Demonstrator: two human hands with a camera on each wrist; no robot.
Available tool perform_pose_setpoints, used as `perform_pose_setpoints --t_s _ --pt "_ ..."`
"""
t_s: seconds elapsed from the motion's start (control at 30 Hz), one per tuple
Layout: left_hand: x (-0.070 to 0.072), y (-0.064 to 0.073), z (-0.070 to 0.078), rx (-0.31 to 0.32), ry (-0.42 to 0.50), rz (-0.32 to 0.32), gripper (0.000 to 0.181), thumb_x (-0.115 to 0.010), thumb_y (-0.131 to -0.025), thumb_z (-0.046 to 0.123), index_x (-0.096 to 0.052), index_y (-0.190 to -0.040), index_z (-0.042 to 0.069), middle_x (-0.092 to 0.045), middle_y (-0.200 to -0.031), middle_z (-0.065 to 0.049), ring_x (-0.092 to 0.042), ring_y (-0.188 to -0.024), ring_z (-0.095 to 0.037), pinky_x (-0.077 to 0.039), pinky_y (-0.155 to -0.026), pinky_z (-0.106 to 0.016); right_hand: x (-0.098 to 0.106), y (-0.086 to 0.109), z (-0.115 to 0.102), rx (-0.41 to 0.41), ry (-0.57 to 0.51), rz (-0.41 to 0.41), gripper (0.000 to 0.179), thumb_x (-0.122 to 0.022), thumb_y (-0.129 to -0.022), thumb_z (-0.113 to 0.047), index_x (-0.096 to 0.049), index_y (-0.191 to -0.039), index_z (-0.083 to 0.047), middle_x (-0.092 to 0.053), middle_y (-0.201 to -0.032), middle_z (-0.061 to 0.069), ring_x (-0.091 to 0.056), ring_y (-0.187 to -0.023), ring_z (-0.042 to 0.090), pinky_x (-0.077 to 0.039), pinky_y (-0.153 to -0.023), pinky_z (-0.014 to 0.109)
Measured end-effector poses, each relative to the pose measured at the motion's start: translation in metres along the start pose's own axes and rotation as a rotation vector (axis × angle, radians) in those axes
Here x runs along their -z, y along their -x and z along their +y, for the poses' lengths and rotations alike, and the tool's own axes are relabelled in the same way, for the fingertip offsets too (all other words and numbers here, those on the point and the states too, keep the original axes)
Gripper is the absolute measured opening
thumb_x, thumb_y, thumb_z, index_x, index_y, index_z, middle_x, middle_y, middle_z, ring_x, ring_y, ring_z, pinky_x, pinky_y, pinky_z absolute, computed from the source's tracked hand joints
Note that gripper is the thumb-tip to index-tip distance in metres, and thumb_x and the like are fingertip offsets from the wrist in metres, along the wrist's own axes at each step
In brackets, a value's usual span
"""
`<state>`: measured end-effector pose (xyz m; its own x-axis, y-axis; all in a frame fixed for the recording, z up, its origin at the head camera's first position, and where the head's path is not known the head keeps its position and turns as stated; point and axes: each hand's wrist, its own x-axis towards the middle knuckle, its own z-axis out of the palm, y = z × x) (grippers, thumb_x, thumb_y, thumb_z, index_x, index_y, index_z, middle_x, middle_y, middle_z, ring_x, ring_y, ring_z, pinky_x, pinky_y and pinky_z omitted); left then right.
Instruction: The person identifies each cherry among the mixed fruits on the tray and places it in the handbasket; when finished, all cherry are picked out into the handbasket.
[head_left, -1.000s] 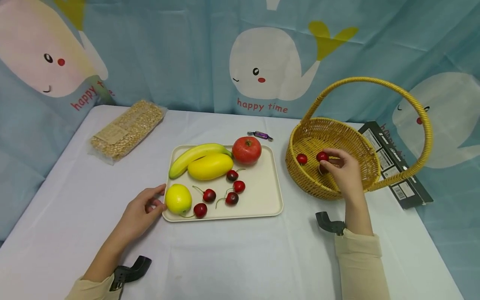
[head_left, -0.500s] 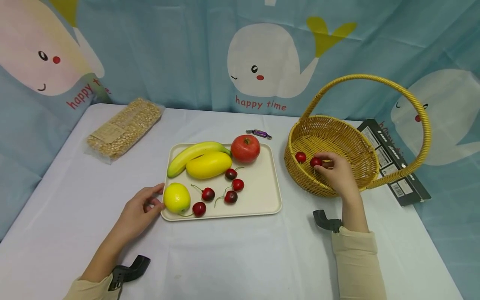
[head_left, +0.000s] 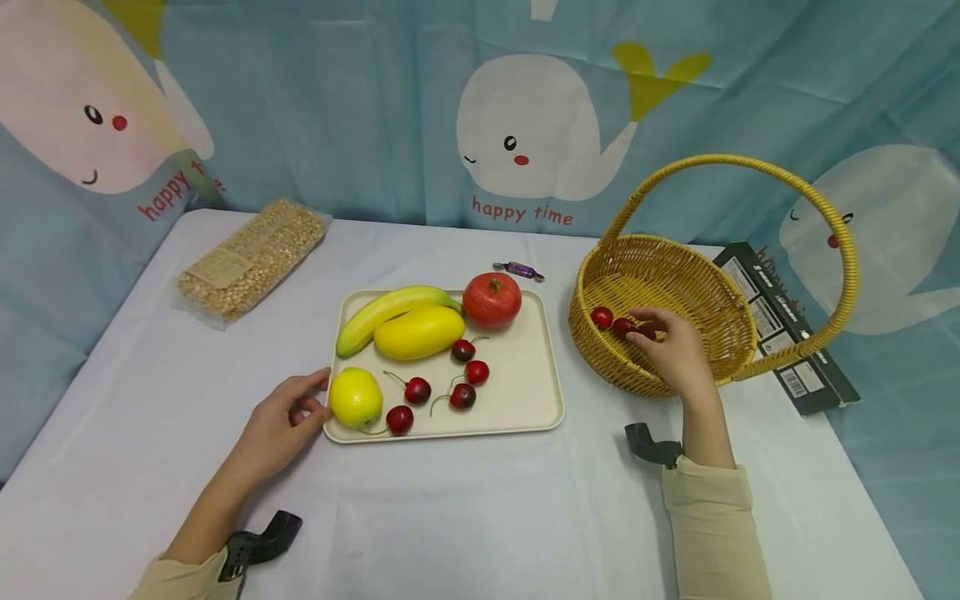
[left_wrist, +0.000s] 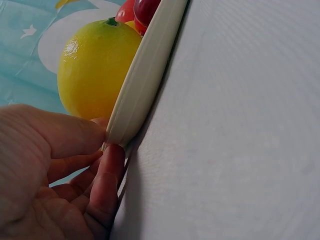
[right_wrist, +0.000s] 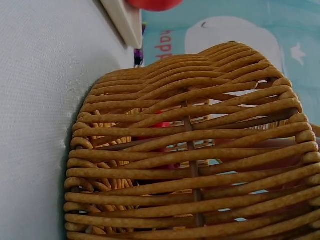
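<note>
Red cherry (head_left: pixel 622 328) sits lower and nearer a second cherry (head_left: pixel 602 317) than a second ago, inside the basket (head_left: pixel 618 375) at the right hand's (head_left: pixel 675 350) fingertips (pinched or freed: cannot tell). Left hand (head_left: pixel 279 421) pinches the tray (head_left: pixel 528 396) edge. Judgement: release gently, fruit fully supported, lest it roll.

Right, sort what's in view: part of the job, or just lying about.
Likely in use:
basket, right hand at the cherries inside
tray, edge pinched by left hand
perhaps the tray's fruit

Likely just lying about:
bag of grain
purple-wrapped sweet
black box
</note>
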<state>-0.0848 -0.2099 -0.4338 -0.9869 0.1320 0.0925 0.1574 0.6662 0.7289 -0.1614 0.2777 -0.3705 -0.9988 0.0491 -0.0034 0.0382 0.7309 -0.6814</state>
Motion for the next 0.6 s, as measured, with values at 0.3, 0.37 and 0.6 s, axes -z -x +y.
perform_pose_setpoints --t_s 0.3,0.37,0.6 --pt "0.000 -0.001 0.001 -0.008 0.002 -0.004 0.051 -0.066 -0.081 0.001 -0.049 -0.129 -0.004 -0.055 -0.108 -0.014 -0.045 -0.072 -0.009 -0.039 -0.058 -0.018 -0.001 0.001 0.001 0.013 -0.039 0.033 0.037 -0.063 -0.088 -0.018 -0.056 -0.122 -0.004 -0.055 -0.119 0.016 -0.052 -0.108 0.032 -0.044 -0.087 0.046" --pt "0.000 -0.001 0.002 -0.012 0.000 -0.005 0.051 -0.066 -0.081 0.000 -0.049 -0.128 -0.004 -0.055 -0.108 -0.014 -0.045 -0.072 -0.009 -0.039 -0.058 -0.018 -0.001 0.001 -0.002 0.024 -0.062 0.055 0.038 -0.063 -0.088 -0.020 -0.056 -0.122 -0.005 -0.056 -0.119 0.014 -0.052 -0.108 0.031 -0.045 -0.087 0.042" --pt "0.001 0.000 0.002 0.003 0.000 -0.009 0.050 -0.065 -0.082 0.002 -0.048 -0.129 -0.004 -0.055 -0.109 -0.015 -0.046 -0.073 -0.010 -0.039 -0.059 -0.018 -0.004 0.008 -0.029 0.183 -0.217 0.122 0.039 -0.065 -0.086 -0.016 -0.057 -0.121 -0.002 -0.058 -0.119 0.012 -0.056 -0.106 0.025 -0.046 -0.082 0.020"
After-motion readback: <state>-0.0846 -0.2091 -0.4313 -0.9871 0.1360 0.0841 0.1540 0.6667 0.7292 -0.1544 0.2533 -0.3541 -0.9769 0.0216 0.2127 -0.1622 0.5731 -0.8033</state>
